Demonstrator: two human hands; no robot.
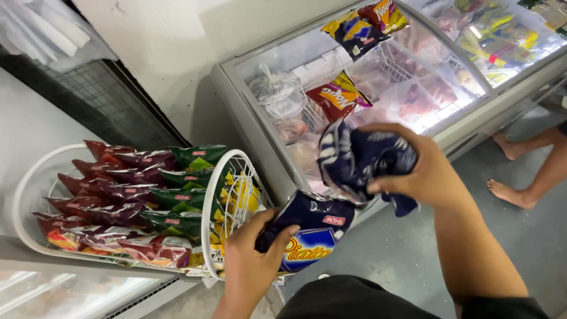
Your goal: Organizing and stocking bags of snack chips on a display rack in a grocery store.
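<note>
My left hand (251, 260) grips the lower end of a dark blue snack bag (316, 230) with yellow lettering, just right of a white wire basket (227, 177). My right hand (422, 171) is closed on a crumpled dark blue patterned cloth (360, 156) held above that bag, in front of the chest freezer (260, 124). The cloth touches the top of the bag. The basket holds rows of maroon, purple and green snack bags (136, 195), with yellow bags at its right end.
The freezer's glass lid (401, 77) carries three loose snack bags: a red one (336, 97), a blue-yellow one (354, 32), a red-yellow one (384, 15). Another person's bare feet (511, 171) stand on the grey floor at right. A white wall rises behind.
</note>
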